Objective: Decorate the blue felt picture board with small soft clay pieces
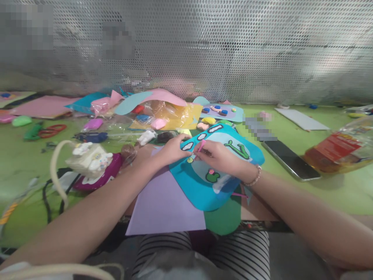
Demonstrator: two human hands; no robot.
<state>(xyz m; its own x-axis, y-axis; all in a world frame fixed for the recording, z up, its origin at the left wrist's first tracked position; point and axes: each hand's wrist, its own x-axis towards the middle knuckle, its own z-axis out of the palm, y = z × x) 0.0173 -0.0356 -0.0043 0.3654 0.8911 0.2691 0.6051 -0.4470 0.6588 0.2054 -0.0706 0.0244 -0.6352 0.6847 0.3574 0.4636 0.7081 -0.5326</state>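
A blue sheet [189,190] with rounded corners carries a pale blue panel, white cloud shapes outlined in dark, and raised green pieces that look like clay. My left hand [175,149] grips its left edge, thumb and forefinger either side of a cloud shape. Pinched in my right hand [217,157] is a small pink stick-like tool [201,145]; its tip is hidden by the fingers. Those fingertips are over the sheet, close to a small yellow-green piece [190,160]. Beneath lie a lilac sheet [166,210] and a dark green sheet [224,217].
A phone [291,159] and a bottle of amber liquid [335,151] stand at the right. Red-handled scissors [52,131] and a magenta-based figurine device [96,167] are at the left. Clay packets [159,123] and coloured sheets lie behind, before a perforated metal panel [186,50].
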